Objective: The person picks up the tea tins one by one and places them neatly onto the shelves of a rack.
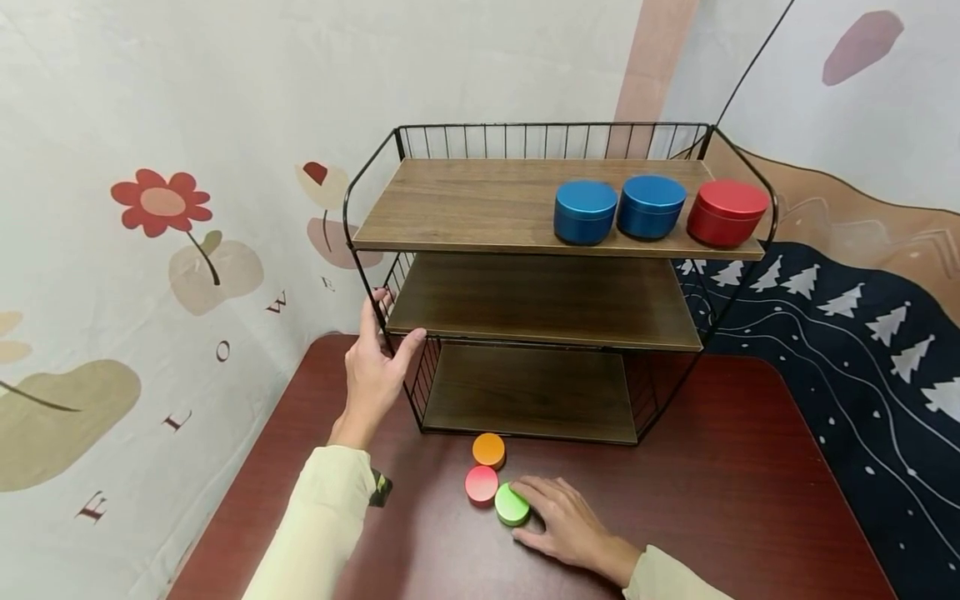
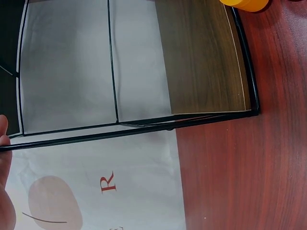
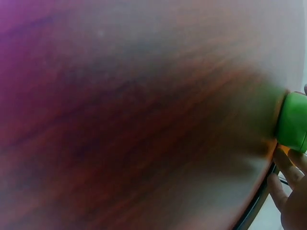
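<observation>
My left hand (image 1: 372, 375) holds the left side of a three-tier shelf rack (image 1: 540, 337), its fingers behind the black wire frame and its thumb by the middle board's front corner. In the left wrist view, only part of that hand (image 2: 5, 177) shows beside the rack's black bar (image 2: 91, 137). On the table, my right hand (image 1: 562, 521) grips a round green tin (image 1: 512, 505), thumb and fingers at its right side. A red tin (image 1: 482, 485) and an orange tin (image 1: 489, 450) stand close to it. The right wrist view catches the green tin (image 3: 292, 120) at its edge.
Two blue tins (image 1: 585, 212) (image 1: 651, 207) and a larger red tin (image 1: 727, 213) stand at the right of the top board (image 1: 472, 200). The rack rests on a reddish-brown table (image 1: 720, 492). Printed cloth (image 1: 247, 83) hangs behind and at the sides.
</observation>
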A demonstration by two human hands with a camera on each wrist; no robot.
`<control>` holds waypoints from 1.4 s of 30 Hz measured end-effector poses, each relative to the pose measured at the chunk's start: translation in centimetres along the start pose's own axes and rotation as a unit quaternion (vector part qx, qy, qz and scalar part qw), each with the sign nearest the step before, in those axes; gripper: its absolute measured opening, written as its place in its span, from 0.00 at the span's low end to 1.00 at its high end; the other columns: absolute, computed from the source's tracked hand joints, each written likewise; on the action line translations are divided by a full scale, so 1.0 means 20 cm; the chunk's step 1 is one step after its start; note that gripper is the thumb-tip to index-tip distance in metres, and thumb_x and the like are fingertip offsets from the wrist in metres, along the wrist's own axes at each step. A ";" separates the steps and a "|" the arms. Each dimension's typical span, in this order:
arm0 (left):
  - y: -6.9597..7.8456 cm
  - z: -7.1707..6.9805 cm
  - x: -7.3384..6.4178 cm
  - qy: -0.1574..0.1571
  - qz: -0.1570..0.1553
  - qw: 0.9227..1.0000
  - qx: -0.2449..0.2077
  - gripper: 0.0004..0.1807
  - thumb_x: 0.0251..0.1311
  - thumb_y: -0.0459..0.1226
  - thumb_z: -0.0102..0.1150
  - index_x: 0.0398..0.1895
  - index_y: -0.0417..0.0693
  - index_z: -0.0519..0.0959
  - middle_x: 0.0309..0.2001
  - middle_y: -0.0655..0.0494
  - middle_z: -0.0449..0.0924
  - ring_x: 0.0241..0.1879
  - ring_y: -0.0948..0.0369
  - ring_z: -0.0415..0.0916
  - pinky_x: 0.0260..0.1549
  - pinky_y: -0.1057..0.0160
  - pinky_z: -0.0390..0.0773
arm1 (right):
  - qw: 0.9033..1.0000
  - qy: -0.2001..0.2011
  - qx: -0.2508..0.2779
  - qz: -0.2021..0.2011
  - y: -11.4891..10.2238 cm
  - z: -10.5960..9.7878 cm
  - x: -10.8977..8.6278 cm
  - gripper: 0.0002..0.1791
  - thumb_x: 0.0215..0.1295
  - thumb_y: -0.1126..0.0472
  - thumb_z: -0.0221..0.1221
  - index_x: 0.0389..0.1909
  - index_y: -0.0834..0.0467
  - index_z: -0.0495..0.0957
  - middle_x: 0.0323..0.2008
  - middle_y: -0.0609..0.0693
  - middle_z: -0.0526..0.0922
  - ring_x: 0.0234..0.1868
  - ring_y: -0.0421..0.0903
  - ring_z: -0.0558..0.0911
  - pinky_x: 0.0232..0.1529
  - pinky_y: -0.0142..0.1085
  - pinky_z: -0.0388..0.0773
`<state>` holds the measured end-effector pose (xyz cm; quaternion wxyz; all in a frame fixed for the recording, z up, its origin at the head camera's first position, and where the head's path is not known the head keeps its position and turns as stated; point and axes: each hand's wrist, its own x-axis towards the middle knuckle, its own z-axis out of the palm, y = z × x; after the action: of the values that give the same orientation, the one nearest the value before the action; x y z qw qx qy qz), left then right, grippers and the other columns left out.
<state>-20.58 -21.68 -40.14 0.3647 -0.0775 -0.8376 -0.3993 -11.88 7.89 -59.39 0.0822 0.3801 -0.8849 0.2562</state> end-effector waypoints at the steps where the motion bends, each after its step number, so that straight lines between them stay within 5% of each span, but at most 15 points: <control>1: 0.00 0.00 0.00 0.000 0.000 1.000 0.000 0.42 0.58 0.42 0.72 0.74 0.53 0.61 0.66 0.57 0.74 0.29 0.53 0.82 0.30 0.65 0.68 | 1.000 0.003 0.000 0.001 0.00 0.00 0.00 0.32 0.55 0.44 0.72 0.60 0.51 0.78 0.55 0.47 0.81 0.53 0.49 0.81 0.49 0.59 0.77; 10: 0.01 0.00 0.02 0.006 0.013 1.000 -0.003 0.42 0.58 0.40 0.72 0.73 0.49 0.62 0.66 0.54 0.74 0.24 0.55 0.78 0.25 0.72 0.65 | 0.998 0.058 -0.003 -0.037 0.01 0.04 0.02 0.29 0.52 0.49 0.75 0.55 0.54 0.80 0.51 0.50 0.83 0.49 0.48 0.84 0.44 0.51 0.81; 23: 0.01 0.00 0.02 0.005 0.009 1.000 0.000 0.42 0.58 0.41 0.72 0.74 0.50 0.61 0.66 0.55 0.74 0.24 0.55 0.78 0.28 0.69 0.67 | 0.997 0.069 0.008 -0.044 0.01 0.05 0.02 0.29 0.51 0.51 0.76 0.54 0.54 0.80 0.50 0.48 0.83 0.48 0.45 0.83 0.43 0.51 0.81; 35: 0.00 0.00 0.01 0.003 0.001 1.000 -0.001 0.42 0.59 0.41 0.71 0.74 0.54 0.61 0.66 0.55 0.74 0.35 0.49 0.84 0.30 0.68 0.68 | 0.999 0.033 0.022 -0.020 0.00 0.04 0.02 0.28 0.55 0.51 0.74 0.56 0.55 0.80 0.51 0.49 0.83 0.50 0.47 0.83 0.45 0.57 0.79; 42: 0.00 0.00 0.00 0.003 0.005 1.000 0.005 0.42 0.58 0.41 0.72 0.73 0.49 0.61 0.66 0.53 0.74 0.25 0.53 0.79 0.27 0.68 0.66 | 0.999 0.026 0.027 -0.029 0.00 0.02 0.01 0.28 0.54 0.50 0.74 0.55 0.56 0.81 0.50 0.48 0.83 0.49 0.45 0.83 0.46 0.51 0.80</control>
<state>-20.61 -21.65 -40.17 0.3696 -0.0787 -0.8383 -0.3930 -12.02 7.59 -59.69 0.1021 0.4011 -0.8637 0.2876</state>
